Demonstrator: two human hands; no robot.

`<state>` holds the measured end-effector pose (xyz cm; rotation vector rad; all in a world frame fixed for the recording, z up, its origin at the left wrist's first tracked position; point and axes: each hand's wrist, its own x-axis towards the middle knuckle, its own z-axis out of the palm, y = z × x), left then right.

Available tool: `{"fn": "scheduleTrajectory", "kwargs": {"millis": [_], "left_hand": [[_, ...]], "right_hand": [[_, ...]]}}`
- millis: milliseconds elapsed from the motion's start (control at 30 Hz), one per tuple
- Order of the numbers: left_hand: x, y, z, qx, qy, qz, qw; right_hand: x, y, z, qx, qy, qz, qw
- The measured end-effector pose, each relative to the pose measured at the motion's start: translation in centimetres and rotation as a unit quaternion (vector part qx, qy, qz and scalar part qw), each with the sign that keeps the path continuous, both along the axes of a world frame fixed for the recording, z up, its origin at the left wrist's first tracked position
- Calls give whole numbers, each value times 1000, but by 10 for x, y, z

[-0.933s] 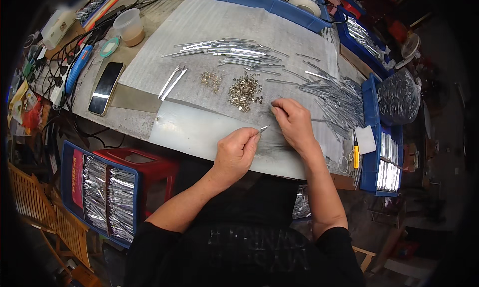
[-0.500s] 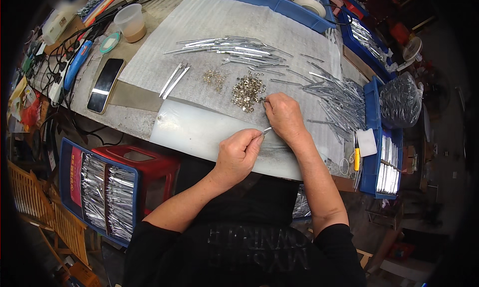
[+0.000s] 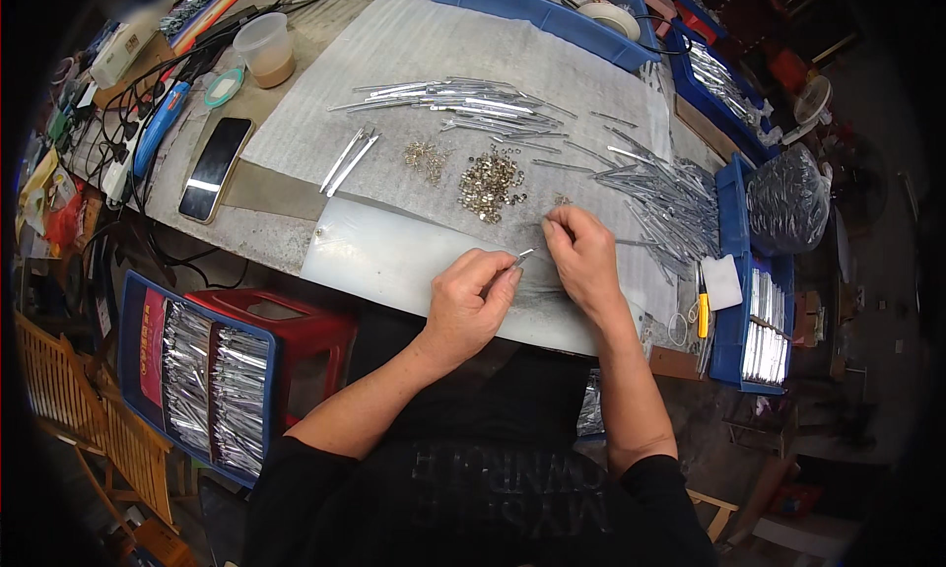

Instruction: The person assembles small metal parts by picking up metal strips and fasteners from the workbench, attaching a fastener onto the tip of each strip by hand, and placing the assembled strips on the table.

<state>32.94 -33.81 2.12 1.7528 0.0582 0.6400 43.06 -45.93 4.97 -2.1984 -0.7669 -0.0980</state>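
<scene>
Over the near edge of the bench, left hand (image 3: 469, 291): is pinching a slim metal piece (image 3: 525, 256) between thumb and forefinger; the grip is narrow.
Held piece: is pointing up and right toward the right hand, its bright tip showing; the fingers are hiding the remainder.
Right hand (image 3: 583, 257): is hovering beside that tip, clear of it, thumb and forefinger drawn close; whether anything is sitting between them, I cannot tell.
Work board (image 3: 384, 247): is lying beneath the hands, pale and smooth, showing dark smudging toward its right.
Yellow-handled tool (image 3: 704, 316): is resting at the right, just beside a white pad (image 3: 722, 281).
Ring-like pieces (image 3: 491, 183): are lying in a heap just beyond the board.
Fine gold-toned pieces (image 3: 426, 161): are lying scattered to the left of that heap.
Paired strips (image 3: 342, 163): are lying apart at the left, near a phone (image 3: 216, 168).
Right-hand strip heap (image 3: 670, 198): is spreading toward a blue bin (image 3: 730, 198).
Long silver strips (image 3: 463, 104): are lying roughly crosswise on a white sheet (image 3: 345, 74).
Clear cup (image 3: 264, 50): is standing at far left, holding brownish contents.
Blue tray (image 3: 537, 20): is bordering the sheet's far side.
</scene>
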Motion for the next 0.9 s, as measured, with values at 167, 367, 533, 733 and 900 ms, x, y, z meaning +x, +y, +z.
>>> {"fn": "scheduleTrajectory", "kwargs": {"millis": [167,367,533,733,900], "left_hand": [[1,0,-2,56,-17,16,998],[-1,-11,4,-19,7,14,1000],[-3,-11,8,33,-3,-9,999],[-3,-16,10,-26,-20,-45,998],[-3,-18,7,-50,-22,-61,997]], "right_hand": [[-30,-14,-5,160,209,-9,965],[-47,-16,-9,296,321,5,900],[-50,-19,-14,346,365,-4,864],[-56,-18,-15,429,421,8,799],[-57,-18,-16,468,440,24,766]]}}
